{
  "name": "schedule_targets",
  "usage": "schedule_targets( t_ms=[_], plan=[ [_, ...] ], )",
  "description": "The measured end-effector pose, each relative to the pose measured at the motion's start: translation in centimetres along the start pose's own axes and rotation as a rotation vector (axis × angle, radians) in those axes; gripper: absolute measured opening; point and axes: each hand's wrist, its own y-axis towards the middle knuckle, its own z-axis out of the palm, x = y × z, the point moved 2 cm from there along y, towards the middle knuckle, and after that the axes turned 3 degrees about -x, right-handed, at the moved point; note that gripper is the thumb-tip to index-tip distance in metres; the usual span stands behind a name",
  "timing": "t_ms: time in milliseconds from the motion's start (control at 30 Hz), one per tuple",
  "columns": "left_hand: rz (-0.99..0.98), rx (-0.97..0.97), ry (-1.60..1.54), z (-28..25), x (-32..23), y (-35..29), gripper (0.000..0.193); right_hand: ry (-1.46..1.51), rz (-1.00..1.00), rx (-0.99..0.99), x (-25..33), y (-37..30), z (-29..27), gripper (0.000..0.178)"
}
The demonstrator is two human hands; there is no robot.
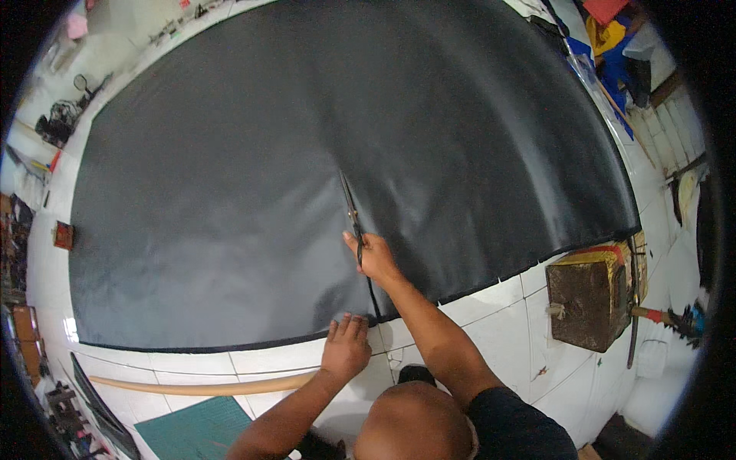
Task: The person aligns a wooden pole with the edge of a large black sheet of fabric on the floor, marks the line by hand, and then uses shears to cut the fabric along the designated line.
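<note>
Gripping dark scissors (pixel 352 211) by the handles, in the head view, the right hand (pixel 376 259) is pointing the blades away from the body, apparently to keep them in line with the slit (pixel 372 297) running in from the near edge of the black sheet (pixel 230 153). The sheet is lying spread over the white tiled floor (pixel 498 314), seemingly for flat support. Grasping nothing, the left hand (pixel 346 346) is resting its fingers on the sheet's near edge beside the slit, probably steadying it.
</note>
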Motion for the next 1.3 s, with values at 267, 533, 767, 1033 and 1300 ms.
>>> schedule_targets(
  t_ms=[267, 533, 767, 1033, 1300],
  plan=[
    [-0.039, 0.001, -0.029, -0.4, 0.0, -0.3, 0.055, 0.139, 0.062, 0.111, 1.0, 1.9, 0.4, 0.059],
    [-0.02, 0.022, -0.079, -0.9, 0.3, 0.0, 0.055, 0.113, 0.126, 0.046, 6.4, 10.8, 2.2, 0.053],
    [-0.061, 0.054, -0.083, -1.1, 0.4, 0.5, 0.056, 0.085, 0.065, 0.062, 7.2, 13.3, 1.8, 0.052],
    [-0.053, 0.059, -0.139, -1.1, 0.5, 0.5, 0.054, 0.209, 0.093, 0.109, 10.6, 18.3, 2.0, 0.055],
    [-0.054, 0.09, -0.144, -1.3, 0.4, 0.3, 0.054, 0.115, 0.012, 0.049, 10.0, 20.9, 2.8, 0.049]
  ],
)
